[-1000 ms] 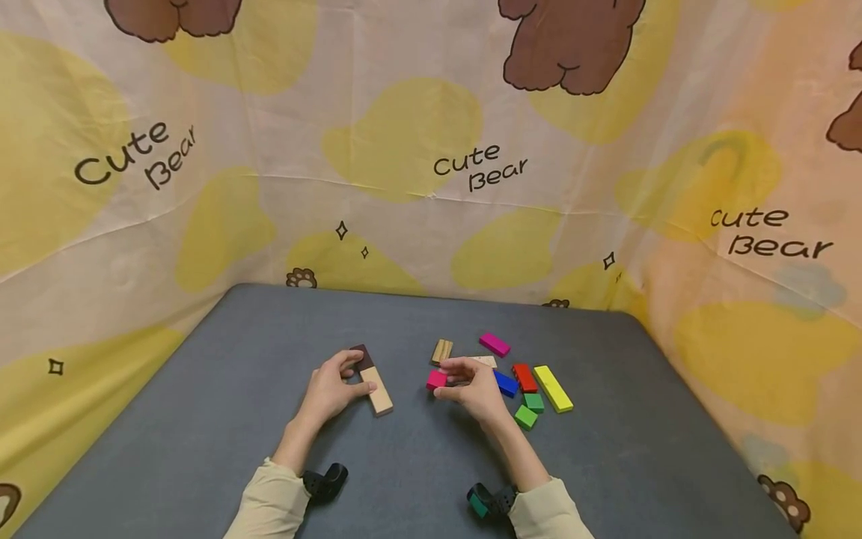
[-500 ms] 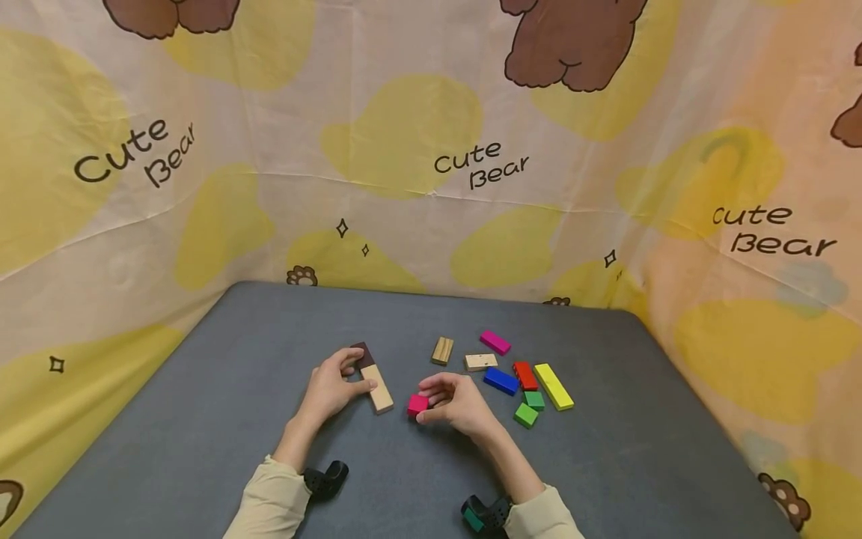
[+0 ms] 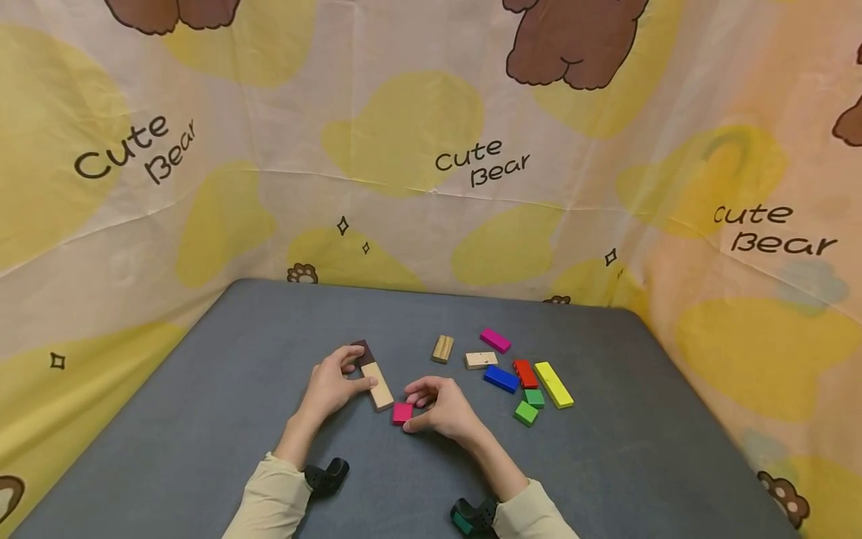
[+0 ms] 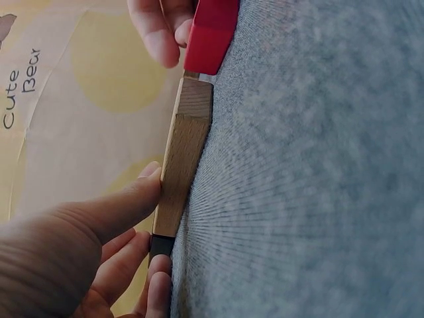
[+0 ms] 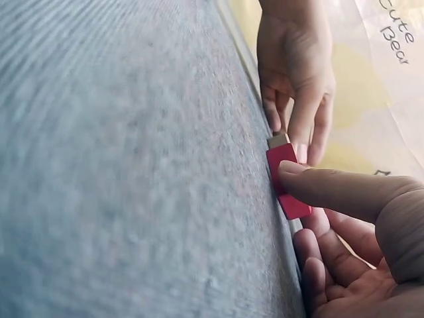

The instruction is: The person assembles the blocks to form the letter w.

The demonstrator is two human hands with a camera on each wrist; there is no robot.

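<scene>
A dark brown block (image 3: 364,352) and a light wooden block (image 3: 378,391) lie end to end on the table. My left hand (image 3: 331,383) holds this pair, fingers at the brown block and thumb (image 4: 142,192) against the light one's side. Just off the near end of the light block is a small crimson block (image 3: 402,413), pinched by my right hand (image 3: 444,410). In the right wrist view the thumb (image 5: 318,182) presses one side of the crimson block, with fingertips behind it.
Right of the hands lie a striped wooden block (image 3: 442,349), a speckled pale block (image 3: 481,360), a magenta block (image 3: 495,340), a blue block (image 3: 501,379), a red block (image 3: 525,373), a long yellow block (image 3: 554,385) and two green ones. A printed curtain (image 3: 404,150) surrounds the grey table.
My right hand has carried the crimson block left and toward me, from beside the loose blocks to the light block's near end. My left hand has stayed in place.
</scene>
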